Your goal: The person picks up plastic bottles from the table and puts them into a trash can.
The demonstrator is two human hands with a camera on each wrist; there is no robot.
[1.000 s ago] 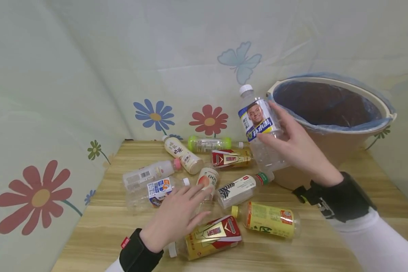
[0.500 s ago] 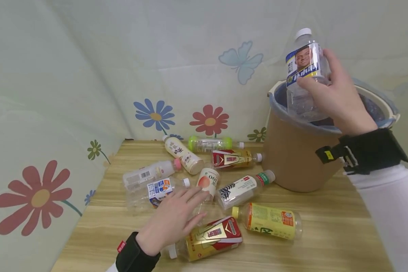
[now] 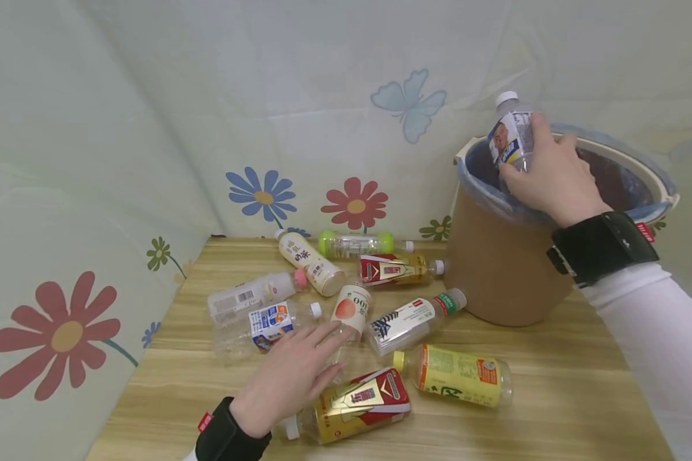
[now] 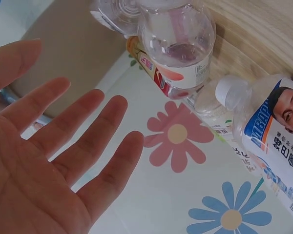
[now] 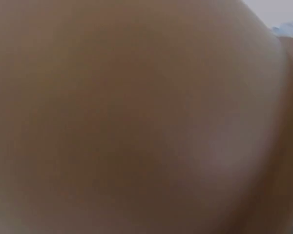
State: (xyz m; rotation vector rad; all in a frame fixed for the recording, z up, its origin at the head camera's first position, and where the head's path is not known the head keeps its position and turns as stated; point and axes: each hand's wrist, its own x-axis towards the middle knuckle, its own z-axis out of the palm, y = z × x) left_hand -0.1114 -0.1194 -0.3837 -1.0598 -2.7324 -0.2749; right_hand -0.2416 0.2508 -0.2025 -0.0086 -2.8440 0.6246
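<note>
In my right hand (image 3: 556, 176) is a clear plastic bottle (image 3: 512, 142) with a white cap and a blue and white label. The thumb and fingers grip it from either side. Its lower part is hidden inside the bin (image 3: 504, 269), which is brown with a blue plastic liner. My left hand (image 3: 291, 378) hovers over the bottles with its fingers spread and holds nothing; its bare palm shows in the left wrist view. Nearest to it are a peach-label bottle (image 3: 352, 307), a blue-label bottle (image 3: 271, 323) and a large gold and red bottle (image 3: 360, 406). The right wrist view is mostly blurred brown.
On the wooden table (image 3: 553, 397) lie a yellow-label bottle (image 3: 460, 374), a zebra-stripe bottle (image 3: 406, 323), a small gold and red bottle (image 3: 395, 267), a green-ended bottle (image 3: 354, 244), a milk tea bottle (image 3: 310, 261) and a pink-capped bottle (image 3: 254, 294). A flowered curtain (image 3: 300, 115) hangs behind.
My right hand has carried the clear bottle up and right over the bin, then lowered its base past the rim. The left hand has barely moved.
</note>
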